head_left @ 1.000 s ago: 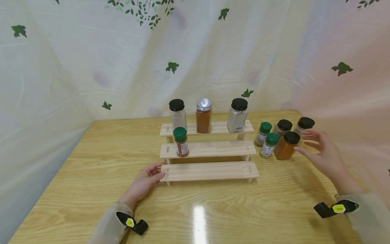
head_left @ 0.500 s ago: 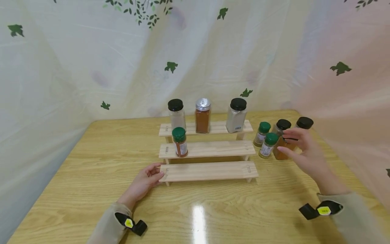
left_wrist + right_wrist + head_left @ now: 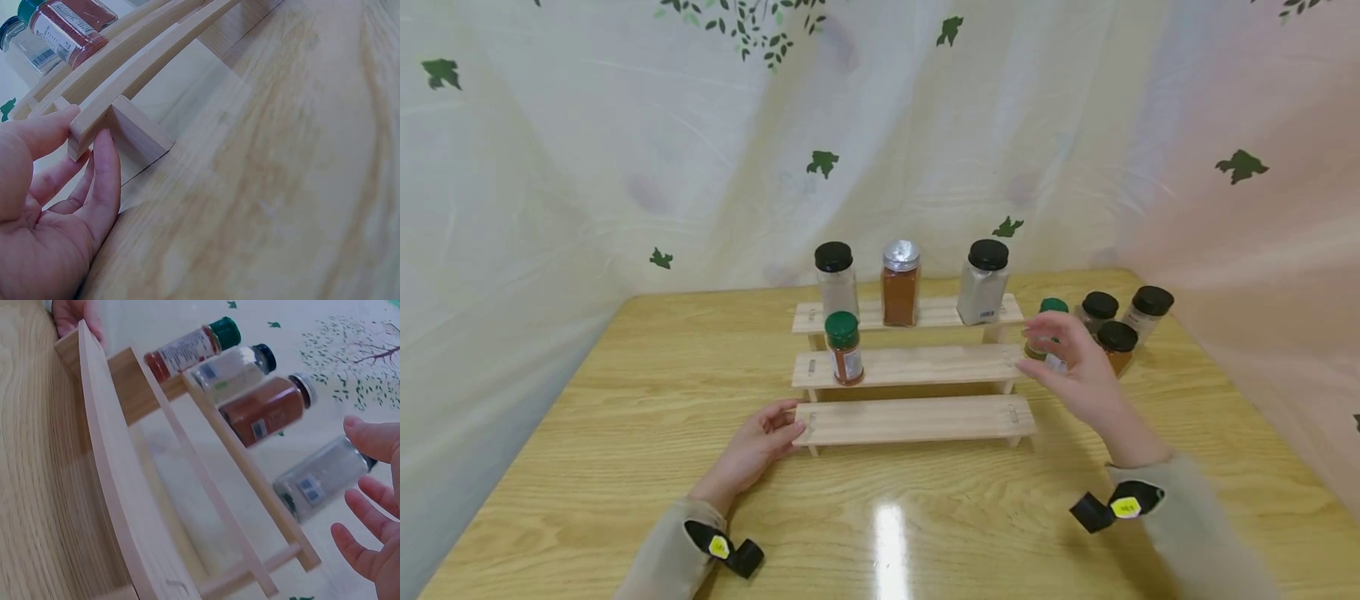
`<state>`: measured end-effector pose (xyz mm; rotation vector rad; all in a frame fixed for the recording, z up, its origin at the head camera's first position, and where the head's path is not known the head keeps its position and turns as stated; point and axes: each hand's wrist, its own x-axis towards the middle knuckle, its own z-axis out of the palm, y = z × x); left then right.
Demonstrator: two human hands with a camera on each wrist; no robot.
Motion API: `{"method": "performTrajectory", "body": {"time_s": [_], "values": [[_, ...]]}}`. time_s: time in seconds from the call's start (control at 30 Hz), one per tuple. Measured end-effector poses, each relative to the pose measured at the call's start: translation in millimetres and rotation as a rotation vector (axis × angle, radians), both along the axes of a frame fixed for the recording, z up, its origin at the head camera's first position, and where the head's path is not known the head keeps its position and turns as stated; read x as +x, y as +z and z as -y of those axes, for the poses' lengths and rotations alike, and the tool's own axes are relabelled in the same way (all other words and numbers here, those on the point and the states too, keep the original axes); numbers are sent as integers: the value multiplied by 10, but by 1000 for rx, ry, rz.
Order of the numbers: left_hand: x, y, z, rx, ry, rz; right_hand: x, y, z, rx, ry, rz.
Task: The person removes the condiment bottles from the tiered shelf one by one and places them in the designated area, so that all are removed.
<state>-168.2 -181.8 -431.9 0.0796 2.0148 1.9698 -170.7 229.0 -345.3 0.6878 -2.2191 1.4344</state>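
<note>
My left hand (image 3: 754,450) pinches the left end of the lowest step of a three-step wooden spice rack (image 3: 917,421). In the left wrist view, the thumb lies on top of the board and fingers are beneath it. My right hand (image 3: 1078,383), its fingers loosely bent and holding nothing, is in the air off the rack's right end. Behind it stand two green-capped spice jars (image 3: 1054,306), mostly hidden by the hand. A green-capped jar of red spice (image 3: 846,354) stands at the left of the middle step.
The top step carries a black-capped jar (image 3: 835,279), a silver-capped jar of reddish-brown spice (image 3: 901,287) and a black-capped jar of pale contents (image 3: 984,287). Several black-capped jars (image 3: 1147,310) stand on the table (image 3: 625,417) at the right. A patterned curtain (image 3: 700,167) hangs behind.
My right hand has moved left, from beside the black-capped jars, past the orange one, to in front of the green-capped jars. The left hand keeps its place on the rack.
</note>
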Motion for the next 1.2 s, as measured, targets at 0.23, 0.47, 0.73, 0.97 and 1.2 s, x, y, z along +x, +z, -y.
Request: {"method": "performTrajectory", "body": {"time_s": [0.23,0.47,0.73,0.97,1.2], "values": [[0,22,-8,-1,13,4,-93,-37,266,-48,102,22],[-10,24,-11,-1,6,1,-164,-42,520,-25,172,46],[-5,2,5,-11,3,-6,-208,50,850,52,213,117],[-1,11,-12,-4,5,-4,-284,134,1102,113,255,98],[5,42,-19,-5,-2,-11,-332,124,1330,144,279,87]]}}
